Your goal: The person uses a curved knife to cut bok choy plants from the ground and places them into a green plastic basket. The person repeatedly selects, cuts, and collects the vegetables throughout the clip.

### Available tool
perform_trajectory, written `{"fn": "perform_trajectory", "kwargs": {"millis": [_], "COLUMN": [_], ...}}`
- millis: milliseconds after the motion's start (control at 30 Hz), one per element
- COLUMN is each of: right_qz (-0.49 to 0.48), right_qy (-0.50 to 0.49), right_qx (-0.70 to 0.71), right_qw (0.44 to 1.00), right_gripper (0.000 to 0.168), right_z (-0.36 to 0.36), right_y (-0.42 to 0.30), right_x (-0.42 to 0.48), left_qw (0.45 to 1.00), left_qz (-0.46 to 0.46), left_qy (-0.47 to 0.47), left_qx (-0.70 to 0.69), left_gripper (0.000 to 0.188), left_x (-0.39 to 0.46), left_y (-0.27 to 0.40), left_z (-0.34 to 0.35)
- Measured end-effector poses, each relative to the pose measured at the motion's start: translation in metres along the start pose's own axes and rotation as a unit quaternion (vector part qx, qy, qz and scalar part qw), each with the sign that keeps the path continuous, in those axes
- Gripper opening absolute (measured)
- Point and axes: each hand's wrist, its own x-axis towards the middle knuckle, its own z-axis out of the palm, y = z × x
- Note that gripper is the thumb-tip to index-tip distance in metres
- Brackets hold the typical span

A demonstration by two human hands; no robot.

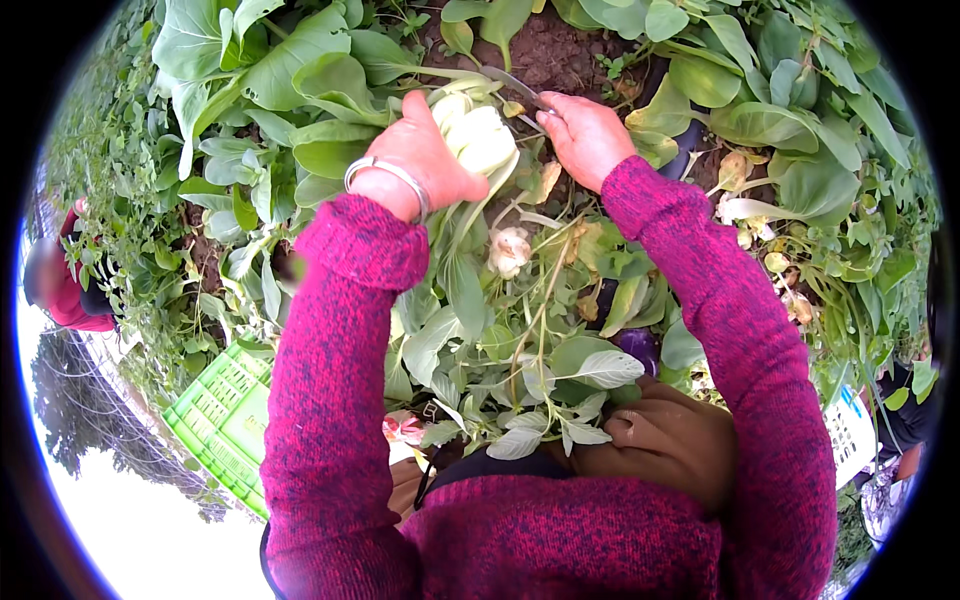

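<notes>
My left hand (pixel 420 161) grips a head of bok choy (pixel 480 139) near its pale, thick base, with the green leaves hanging down below my palm. A silver bangle (pixel 390 176) circles that wrist. My right hand (pixel 586 136) holds a knife (pixel 514 85) by its handle, which my fingers mostly hide. The blade points up and left, close by the base of the bok choy; whether it touches cannot be told. Under my hands a cut pale stem base (pixel 509 251) lies among yellowed leaves and weeds.
Leafy bok choy plants (pixel 322 82) surround bare brown soil (pixel 555 52). A green plastic crate (pixel 225 412) is at the lower left, a white crate (pixel 849 435) at the lower right. One person (pixel 71 277) is at the far left; another person (pixel 904 412) is at the right edge.
</notes>
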Motion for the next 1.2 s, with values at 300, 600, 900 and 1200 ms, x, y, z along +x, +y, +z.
{"fn": "perform_trajectory", "kwargs": {"millis": [300,600,900,1200], "right_qz": [0.191,0.254,0.133,0.161], "right_qy": [-0.12,-0.146,-0.104,-0.123], "right_qx": [0.24,0.35,0.163,0.155], "right_qw": [0.944,0.89,0.972,0.967], "right_gripper": [0.029,0.028,0.028,0.027], "right_z": [0.001,0.007,0.003,0.009], "right_y": [0.006,0.006,0.003,0.019], "right_x": [0.009,0.007,0.005,-0.012], "left_qw": [0.999,0.995,0.988,0.999], "left_qz": [-0.041,-0.016,0.002,-0.011], "left_qy": [0.033,0.097,0.153,-0.024], "left_qx": [0.014,0.001,-0.026,-0.029], "left_gripper": [0.087,0.08,0.079,0.087], "left_x": [-0.015,-0.02,-0.027,-0.004], "left_y": [0.006,-0.002,-0.011,-0.02], "left_z": [0.023,0.044,0.053,0.009]}}
